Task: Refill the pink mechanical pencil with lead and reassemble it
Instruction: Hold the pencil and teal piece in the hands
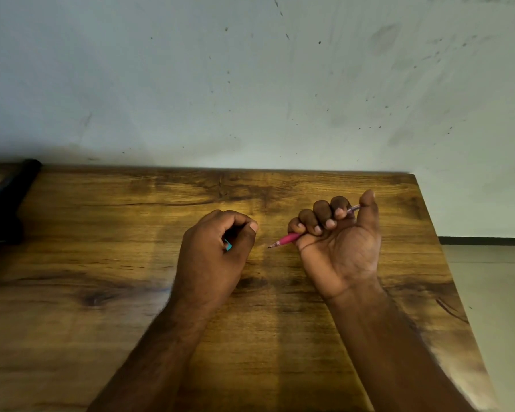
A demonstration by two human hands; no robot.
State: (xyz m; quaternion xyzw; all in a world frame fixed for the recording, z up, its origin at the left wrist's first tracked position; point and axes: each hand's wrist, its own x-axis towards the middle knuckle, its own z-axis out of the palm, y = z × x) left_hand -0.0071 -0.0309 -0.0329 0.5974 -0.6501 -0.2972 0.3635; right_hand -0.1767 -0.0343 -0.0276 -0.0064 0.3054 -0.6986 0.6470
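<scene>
My right hand is turned palm up, its fingers curled round the pink mechanical pencil. The pencil's metal tip points left and down toward the table; its clear purple rear end sticks out by my raised thumb. My left hand sits a short way to the left, its fingers curled round a small teal object, of which only a corner shows. What the teal object is I cannot tell. The two hands are apart, both just above the wooden table.
A black object lies at the table's far left edge. The table's right edge runs close beside my right arm, with floor beyond it. A stained pale wall rises behind the table.
</scene>
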